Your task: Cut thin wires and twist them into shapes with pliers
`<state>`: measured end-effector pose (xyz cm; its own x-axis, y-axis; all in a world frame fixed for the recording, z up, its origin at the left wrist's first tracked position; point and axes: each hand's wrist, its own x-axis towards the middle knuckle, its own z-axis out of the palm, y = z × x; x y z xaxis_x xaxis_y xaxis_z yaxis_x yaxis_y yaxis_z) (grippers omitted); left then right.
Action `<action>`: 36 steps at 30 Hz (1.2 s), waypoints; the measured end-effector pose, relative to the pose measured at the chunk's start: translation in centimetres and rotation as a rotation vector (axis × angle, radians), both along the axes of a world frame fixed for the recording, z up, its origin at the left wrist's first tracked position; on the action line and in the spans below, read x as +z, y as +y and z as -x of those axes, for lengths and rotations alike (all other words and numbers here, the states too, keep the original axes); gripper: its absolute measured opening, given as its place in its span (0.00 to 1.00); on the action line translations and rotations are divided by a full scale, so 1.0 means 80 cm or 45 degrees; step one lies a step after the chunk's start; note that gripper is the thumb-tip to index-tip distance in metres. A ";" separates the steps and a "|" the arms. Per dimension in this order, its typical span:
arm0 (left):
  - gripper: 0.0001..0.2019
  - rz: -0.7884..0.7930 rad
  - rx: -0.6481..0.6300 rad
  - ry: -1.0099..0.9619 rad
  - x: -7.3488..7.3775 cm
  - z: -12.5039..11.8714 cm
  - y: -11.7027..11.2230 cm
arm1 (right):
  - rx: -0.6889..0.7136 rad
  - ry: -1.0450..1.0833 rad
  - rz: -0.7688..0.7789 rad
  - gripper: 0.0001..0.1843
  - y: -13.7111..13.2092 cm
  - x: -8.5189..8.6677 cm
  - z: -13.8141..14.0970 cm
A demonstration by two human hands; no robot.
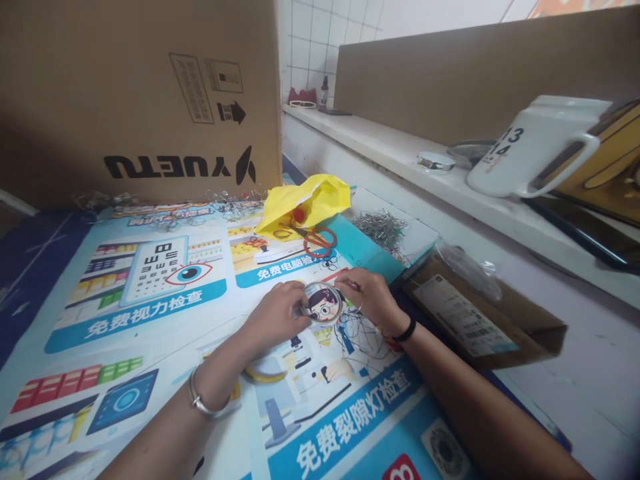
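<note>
Mid-frame, the left hand [283,310] pinched a ring [324,323], best held steady, I judged; the right hand [370,297] pressed fingertips together beside it, on what I couldn't tell.

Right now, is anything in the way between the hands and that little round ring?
Nothing I can see. The left hand already grips the ring, and the right hand is close by its right edge. The orange-handled scissors lie farther back, not between them.
</note>
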<state>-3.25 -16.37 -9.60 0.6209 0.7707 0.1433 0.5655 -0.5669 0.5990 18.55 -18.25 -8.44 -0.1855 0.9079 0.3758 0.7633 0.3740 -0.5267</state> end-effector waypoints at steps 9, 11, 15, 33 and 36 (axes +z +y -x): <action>0.07 0.064 -0.046 -0.013 -0.001 0.004 0.003 | 0.085 -0.238 -0.069 0.10 0.003 -0.010 -0.003; 0.06 0.067 -0.076 -0.013 0.002 0.005 0.003 | 0.152 -0.293 -0.080 0.11 0.002 -0.012 -0.003; 0.06 0.083 -0.123 0.012 0.008 0.008 0.004 | 0.253 -0.373 -0.089 0.10 -0.002 -0.005 0.003; 0.09 0.210 -0.179 -0.056 0.015 0.016 0.010 | 0.337 -0.525 -0.140 0.12 -0.015 -0.010 0.040; 0.10 0.218 -0.160 -0.064 0.011 0.017 0.010 | 0.351 -0.544 -0.147 0.12 -0.015 -0.011 0.043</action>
<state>-4.64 -15.57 -8.71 0.7088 0.7037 0.0504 0.4640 -0.5188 0.7181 15.13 -19.47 -9.36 -0.5703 0.7611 0.3091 0.7664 0.6284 -0.1333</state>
